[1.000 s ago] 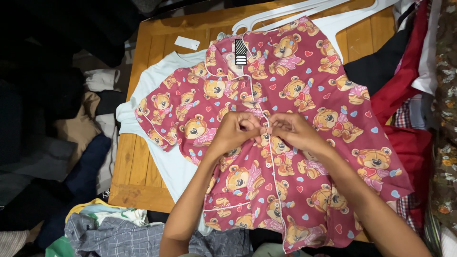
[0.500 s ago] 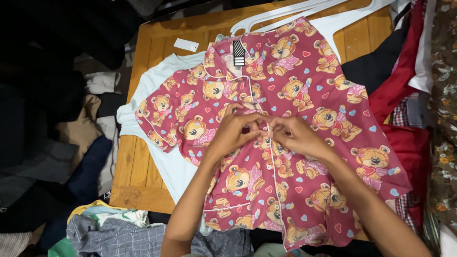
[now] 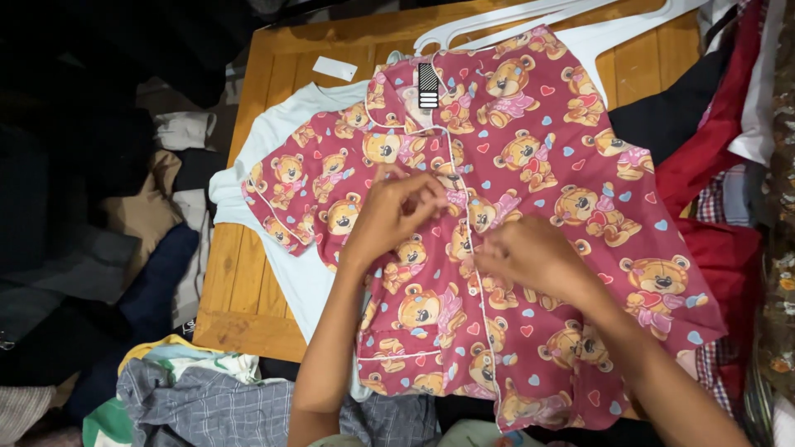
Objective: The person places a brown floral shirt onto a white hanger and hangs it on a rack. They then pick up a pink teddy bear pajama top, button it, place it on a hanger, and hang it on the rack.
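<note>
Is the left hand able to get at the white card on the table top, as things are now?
Probably yes. The card lies bare on the table, nothing on it. The left hand rests on the shirt, some way short of it.

i see a wooden plank table w/ light brown slats (image 3: 248, 273) carrying everything. directly on it: a pale blue short-sleeve t-shirt (image 3: 281, 273) spread flat, w/ a dark pink button-front pyjama shirt printed w/ teddy bears and hearts (image 3: 580, 207) laid over it, covering most of the top. a small white paper tag (image 3: 334, 68) lies near the far left corner. white plastic hangers (image 3: 513, 18) rest along the far edge. table's near-left corner is bare wood.
</note>
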